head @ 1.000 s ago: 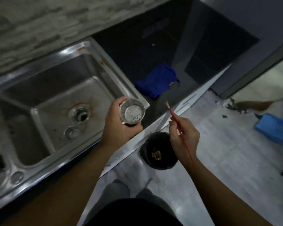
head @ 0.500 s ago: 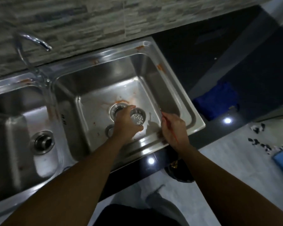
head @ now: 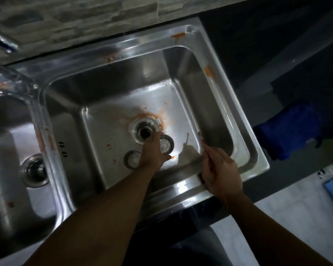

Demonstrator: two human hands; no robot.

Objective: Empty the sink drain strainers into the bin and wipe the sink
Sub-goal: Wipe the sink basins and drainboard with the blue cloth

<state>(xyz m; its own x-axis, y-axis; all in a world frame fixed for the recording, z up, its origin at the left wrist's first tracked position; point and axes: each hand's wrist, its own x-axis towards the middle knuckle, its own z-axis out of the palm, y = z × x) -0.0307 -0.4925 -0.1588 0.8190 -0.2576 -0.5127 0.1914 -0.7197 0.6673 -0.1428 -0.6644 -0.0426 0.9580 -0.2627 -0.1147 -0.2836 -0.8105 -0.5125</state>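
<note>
Left hand (head: 153, 151) grips the strainer (head: 166, 145) beside the open drain (head: 145, 131), likely to reseat it; right hand (head: 219, 169) pinches a thin red stick (head: 202, 140).

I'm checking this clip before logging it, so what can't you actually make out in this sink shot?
Head view:
- strainer: left hand covers part of it; leftover scraps unclear.
- stick: mostly hidden inside the right hand; tip too thin.
- tap: cut off by the left edge, blurred.
- blue cloth: too dark for detail.

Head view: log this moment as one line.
left hand: holds strainer beside open drain | right hand: grips thin red brush | sink: orange stains, unwiped | blue cloth: right of sink
</note>
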